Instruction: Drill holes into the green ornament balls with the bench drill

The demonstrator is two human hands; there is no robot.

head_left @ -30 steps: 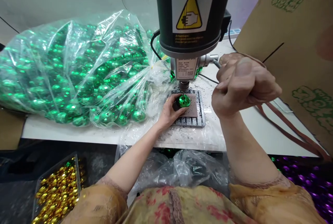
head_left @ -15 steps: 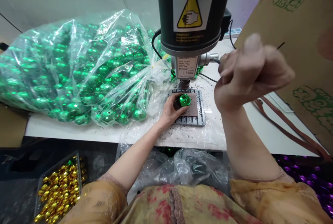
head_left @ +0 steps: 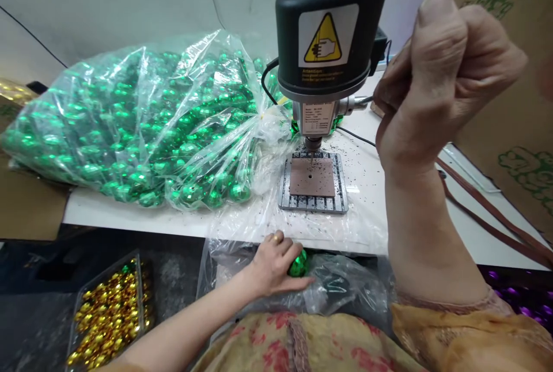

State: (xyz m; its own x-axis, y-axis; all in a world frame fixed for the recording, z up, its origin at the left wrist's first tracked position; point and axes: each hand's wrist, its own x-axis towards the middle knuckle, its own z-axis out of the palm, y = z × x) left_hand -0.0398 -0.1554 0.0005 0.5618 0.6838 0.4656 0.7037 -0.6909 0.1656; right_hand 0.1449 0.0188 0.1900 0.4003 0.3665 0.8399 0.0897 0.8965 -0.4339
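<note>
My left hand (head_left: 279, 265) is below the table's front edge, over a clear plastic bag (head_left: 345, 280). Its fingers curl round a shiny green faceted ball (head_left: 298, 264), the thumb reaching out beneath. Raised on the right, my right hand (head_left: 440, 72) is closed round the feed handle (head_left: 362, 101) of a small bench drill press (head_left: 332, 26); most of the handle is hidden by the fist. Under the drill chuck (head_left: 313, 143), a brown pad (head_left: 317, 185) with a small hole rests on the slotted metal base (head_left: 341, 205). Dark shavings are scattered about it.
A large tied clear bag of green balls (head_left: 151, 124) covers the table's left side. Cardboard boxes (head_left: 496, 90) stand at the right, near a brown strap (head_left: 484, 211). Below left sits a clear bin of gold balls (head_left: 108, 314); purple balls (head_left: 514, 297) show at lower right.
My left hand has moved the green ball off the brown pad, toward me and down over the open bag. My right hand has risen slightly on the handle.
</note>
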